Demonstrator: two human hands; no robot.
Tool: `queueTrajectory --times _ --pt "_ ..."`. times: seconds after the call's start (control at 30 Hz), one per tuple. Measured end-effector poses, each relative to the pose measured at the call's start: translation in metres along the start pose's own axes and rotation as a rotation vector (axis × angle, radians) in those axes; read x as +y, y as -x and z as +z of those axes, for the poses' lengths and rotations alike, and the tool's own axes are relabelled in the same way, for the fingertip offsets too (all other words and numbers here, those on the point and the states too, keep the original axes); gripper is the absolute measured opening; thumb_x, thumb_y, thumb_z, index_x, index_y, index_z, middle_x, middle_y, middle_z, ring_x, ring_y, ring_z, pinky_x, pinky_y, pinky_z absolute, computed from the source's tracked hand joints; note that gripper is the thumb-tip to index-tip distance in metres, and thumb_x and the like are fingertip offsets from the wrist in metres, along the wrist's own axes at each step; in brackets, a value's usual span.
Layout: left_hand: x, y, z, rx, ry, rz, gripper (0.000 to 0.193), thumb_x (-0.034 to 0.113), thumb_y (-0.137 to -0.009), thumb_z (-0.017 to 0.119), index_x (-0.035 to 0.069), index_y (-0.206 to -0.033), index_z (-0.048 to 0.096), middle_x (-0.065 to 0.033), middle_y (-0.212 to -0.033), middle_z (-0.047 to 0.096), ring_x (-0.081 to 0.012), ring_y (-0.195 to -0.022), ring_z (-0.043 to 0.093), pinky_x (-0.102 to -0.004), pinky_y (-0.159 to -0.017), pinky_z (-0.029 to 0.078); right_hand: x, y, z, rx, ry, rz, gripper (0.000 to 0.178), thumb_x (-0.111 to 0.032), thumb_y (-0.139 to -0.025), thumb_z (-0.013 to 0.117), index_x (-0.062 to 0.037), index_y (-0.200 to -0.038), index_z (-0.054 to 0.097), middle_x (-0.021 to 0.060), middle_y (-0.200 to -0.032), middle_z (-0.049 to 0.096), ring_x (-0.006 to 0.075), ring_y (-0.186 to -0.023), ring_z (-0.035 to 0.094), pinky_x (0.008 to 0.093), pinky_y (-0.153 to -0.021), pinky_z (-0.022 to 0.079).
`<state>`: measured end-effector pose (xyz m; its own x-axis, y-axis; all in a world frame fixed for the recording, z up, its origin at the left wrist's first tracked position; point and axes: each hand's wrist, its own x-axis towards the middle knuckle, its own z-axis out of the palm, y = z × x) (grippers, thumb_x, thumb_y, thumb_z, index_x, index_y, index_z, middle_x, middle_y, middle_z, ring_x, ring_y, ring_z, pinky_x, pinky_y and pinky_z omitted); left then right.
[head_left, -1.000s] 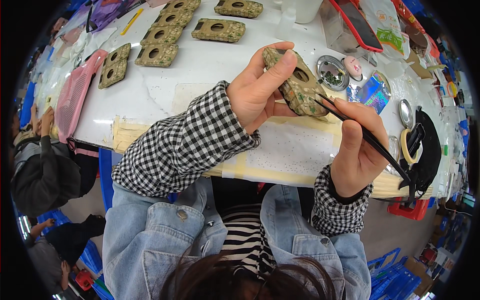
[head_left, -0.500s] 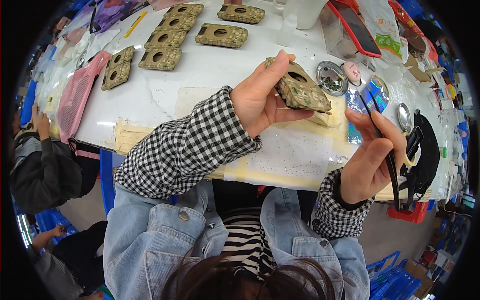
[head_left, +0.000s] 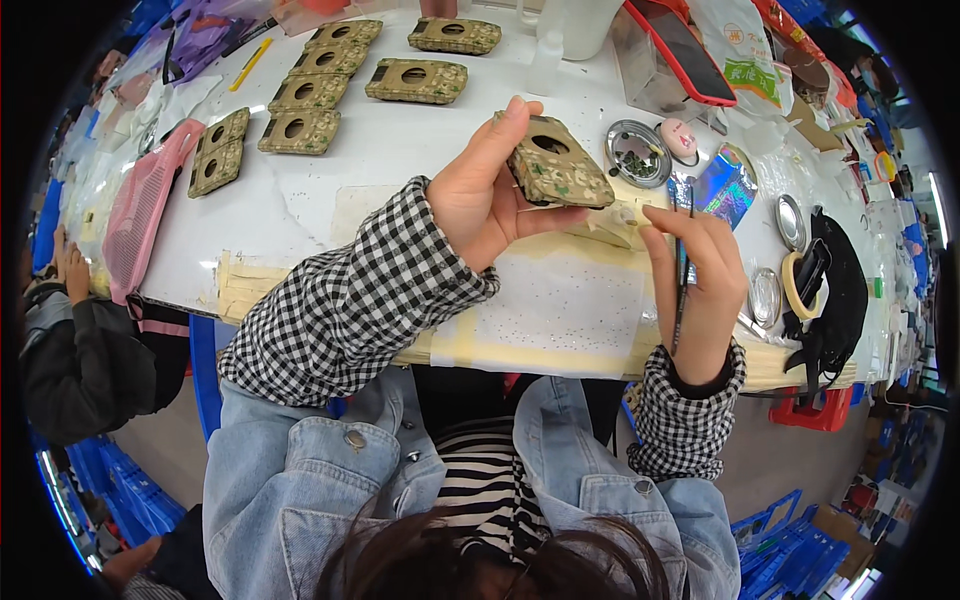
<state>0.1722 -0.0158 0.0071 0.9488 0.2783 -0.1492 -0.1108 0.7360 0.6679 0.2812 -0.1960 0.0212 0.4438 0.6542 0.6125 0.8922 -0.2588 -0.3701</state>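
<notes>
My left hand (head_left: 485, 195) grips a camouflage-painted model tank hull (head_left: 572, 185) by its edges, thumb on the top and fingers beneath. The hull is tilted and has a round hole in its upper face. Just right of it is my right hand (head_left: 708, 265), closed around black tweezers (head_left: 682, 285) that stand nearly upright along the fingers. Its thumb and index tips point toward the hull's near corner, apart from it. Whether something tiny sits between them is too small to tell. Beyond this hand, a round metal tin (head_left: 655, 172) holds small dark green pieces.
Several matching hulls (head_left: 415, 80) lie across the far left of the white table (head_left: 330, 165). A pink basket (head_left: 150, 220) stands at left. Dotted white paper (head_left: 545, 310) lies in front. A red-cased phone (head_left: 690, 60), iridescent packet (head_left: 725, 185), tape roll (head_left: 800, 285) and black bag (head_left: 840, 300) crowd the right.
The right hand has moved left and its thumb and index finger have come closer together. The tweezers have turned more upright. The left hand still holds the hull; the whole view has shifted slightly.
</notes>
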Motion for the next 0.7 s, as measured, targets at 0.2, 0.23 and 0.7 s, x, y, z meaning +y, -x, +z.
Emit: queueTrajectory --times 0.2,0.23,0.7 --pt "-0.001 -0.002 -0.003 -0.027 0.005 -0.003 0.045 0.045 -0.096 0.035 0.013 -0.127 0.036 -0.0099 -0.116 0.052 -0.0287 -0.111 0.055 -0.0365 -0.088 0.053 0.002 -0.001 0.008 -0.007 0.026 -0.063 0.018 -0.003 -0.066 0.074 -0.0035 -0.083 0.066 0.0102 -0.076 0.059 0.0263 -0.076 0.057 0.0339 -0.066 0.046" --pt "-0.001 -0.002 -0.003 -0.023 0.005 -0.005 0.045 0.045 -0.096 0.034 0.013 -0.127 0.036 -0.0099 -0.116 0.052 -0.0287 -0.111 0.055 -0.0363 -0.088 0.053 0.003 -0.002 0.009 -0.01 0.021 -0.061 0.018 -0.002 -0.066 0.074 -0.0034 -0.082 0.066 0.0101 -0.076 0.059 0.0263 -0.076 0.057 0.0338 -0.066 0.046" --pt "0.001 0.003 0.01 0.021 -0.041 -0.123 0.051 0.049 -0.095 0.032 0.011 -0.129 0.039 -0.0112 -0.118 0.054 -0.0278 -0.109 0.057 -0.0359 -0.086 0.054 -0.024 -0.006 -0.015 0.274 -0.344 -0.019 0.016 0.005 -0.079 0.062 0.0028 -0.095 0.062 0.012 -0.082 0.059 0.0183 -0.078 0.056 0.0273 -0.073 0.043"
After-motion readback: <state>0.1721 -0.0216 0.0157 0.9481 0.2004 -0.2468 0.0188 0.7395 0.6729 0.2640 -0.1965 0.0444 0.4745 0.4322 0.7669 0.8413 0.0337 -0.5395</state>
